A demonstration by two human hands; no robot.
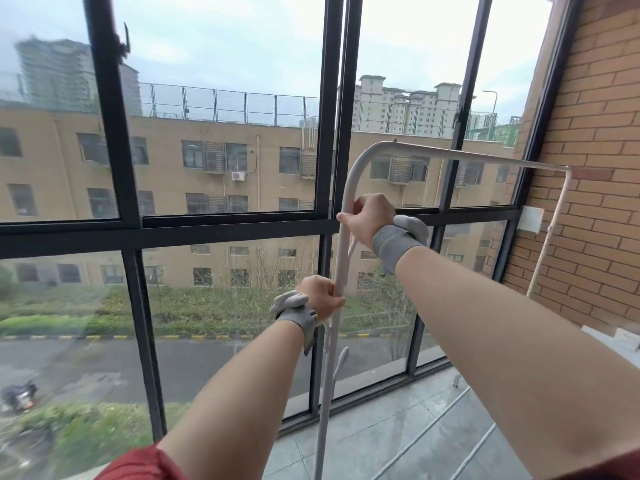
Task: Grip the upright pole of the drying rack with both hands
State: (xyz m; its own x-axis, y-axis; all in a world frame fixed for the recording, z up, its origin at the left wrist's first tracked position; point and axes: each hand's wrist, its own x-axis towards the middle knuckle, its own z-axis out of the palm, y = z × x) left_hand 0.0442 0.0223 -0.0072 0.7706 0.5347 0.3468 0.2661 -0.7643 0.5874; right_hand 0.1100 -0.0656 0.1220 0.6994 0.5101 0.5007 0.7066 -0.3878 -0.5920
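Hands are gripping the near upright of a white metal clothes rack [341, 237], which is standing on the grey tiled floor [398, 427] just inside the black-framed window [221, 230]. The right hand [369, 220] is curling its fingers round the tube just below the rounded top corner, while the left hand [320, 297] is wrapping round the same tube lower down, so the post's long axis is running nearly vertically through both fists. From that corner the top bar is reaching away to the right toward the brick wall [595, 188], making the right hand the nearer one to it.
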